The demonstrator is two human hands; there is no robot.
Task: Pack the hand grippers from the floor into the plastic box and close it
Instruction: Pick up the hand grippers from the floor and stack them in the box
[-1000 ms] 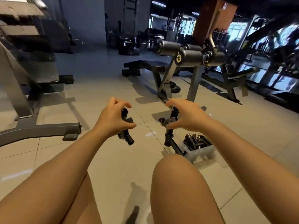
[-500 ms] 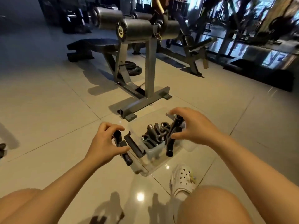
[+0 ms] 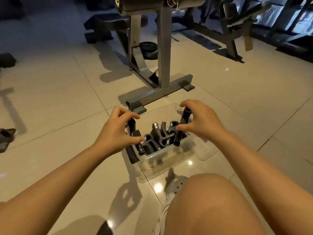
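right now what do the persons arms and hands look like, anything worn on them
Both arms are bare right to the frame edge: no sleeves, gloves, watch or bands. The left hand and right hand show no rings or markings that I can make out.

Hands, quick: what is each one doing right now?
Left hand: grips a black hand gripper.
Right hand: grips another hand gripper over the plastic box.

**Dim gym, glossy tile floor**

A grey steel bench frame (image 3: 162, 65) stands on pale glossy floor tiles (image 3: 55, 99). Behind it lie a black weight plate (image 3: 149, 48) and a padded bench (image 3: 108, 24); right of it, more dark machines (image 3: 237, 31).
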